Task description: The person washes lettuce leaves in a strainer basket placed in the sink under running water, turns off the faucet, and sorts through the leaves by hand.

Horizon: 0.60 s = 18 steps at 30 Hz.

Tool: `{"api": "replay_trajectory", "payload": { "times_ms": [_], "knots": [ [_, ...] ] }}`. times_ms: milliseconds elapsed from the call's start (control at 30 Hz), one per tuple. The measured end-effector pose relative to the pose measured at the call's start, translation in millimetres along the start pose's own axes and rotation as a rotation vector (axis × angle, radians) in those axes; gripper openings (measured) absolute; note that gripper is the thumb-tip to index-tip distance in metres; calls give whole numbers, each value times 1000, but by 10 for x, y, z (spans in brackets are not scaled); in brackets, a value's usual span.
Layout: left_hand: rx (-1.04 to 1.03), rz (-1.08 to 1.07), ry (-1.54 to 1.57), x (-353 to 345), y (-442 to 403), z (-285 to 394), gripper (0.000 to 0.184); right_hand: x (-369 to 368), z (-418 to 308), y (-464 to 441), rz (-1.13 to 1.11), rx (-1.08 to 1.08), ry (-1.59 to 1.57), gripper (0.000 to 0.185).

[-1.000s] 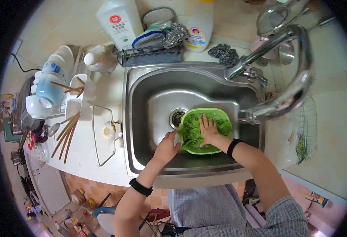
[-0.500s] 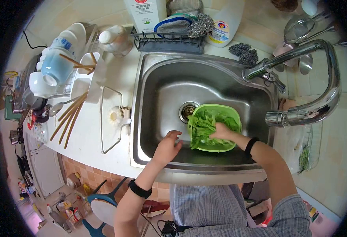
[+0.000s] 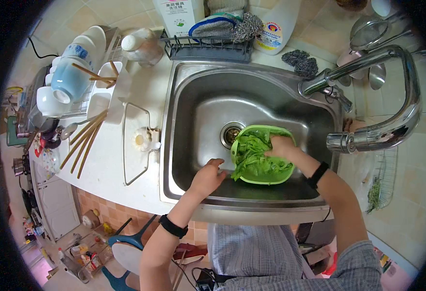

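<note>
"Greens [image 3: 252, 154]: where are they, as you look down?"

"In your green basin [image 3: 271, 183], piled mostly toward its left and far sides, with leaves lying across part of the left rim. The basin stands in your sink [image 3: 198, 121], just beside the drain [image 3: 229, 136]"

"And your right hand [image 3: 282, 147]?"

"You have it down in the basin, on the right of the pile, touching leaves, with the thumb side toward them. Your fingertips are lost among the greens, so I cannot tell whether you are gripping a bunch or only pressing on it"

"Your left hand [image 3: 208, 178]?"

"That one is free. You hold it over the left part of the sink, fingers loosely bent and parted, near the basin but not touching it"

"What can't you make out?"

"Your right hand and forearm cover part of the basin's right side, and the leaves hide most of its floor, so how much water is in there I can't say. Above, the white bottle [image 3: 178, 19] and the spray bottle [image 3: 277, 29] are both cut off at the top edge"
</note>
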<state>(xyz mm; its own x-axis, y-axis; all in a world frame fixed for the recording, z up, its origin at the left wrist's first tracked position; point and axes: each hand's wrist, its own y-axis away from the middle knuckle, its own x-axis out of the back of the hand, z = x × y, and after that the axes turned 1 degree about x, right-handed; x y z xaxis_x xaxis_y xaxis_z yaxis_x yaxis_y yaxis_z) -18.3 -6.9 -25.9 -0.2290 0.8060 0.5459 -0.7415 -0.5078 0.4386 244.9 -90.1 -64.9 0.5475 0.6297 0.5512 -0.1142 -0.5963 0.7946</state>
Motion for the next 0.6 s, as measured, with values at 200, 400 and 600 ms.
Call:
{"api": "replay_trajectory", "payload": {
  "times_ms": [200, 400, 600],
  "knots": [
    [-28, -1, -82, -33, 13, -34, 35, -291, -416, 174, 445, 399, 360, 51],
    [-23, -21, -69, 8, 37, -8, 34, -591, -565, -30, 246, 541, 88, 33],
    [-35, -35, -66, 5, 20, -14, 34, -536, -357, 69, 208, 580, -235, 24]
  ]
}}
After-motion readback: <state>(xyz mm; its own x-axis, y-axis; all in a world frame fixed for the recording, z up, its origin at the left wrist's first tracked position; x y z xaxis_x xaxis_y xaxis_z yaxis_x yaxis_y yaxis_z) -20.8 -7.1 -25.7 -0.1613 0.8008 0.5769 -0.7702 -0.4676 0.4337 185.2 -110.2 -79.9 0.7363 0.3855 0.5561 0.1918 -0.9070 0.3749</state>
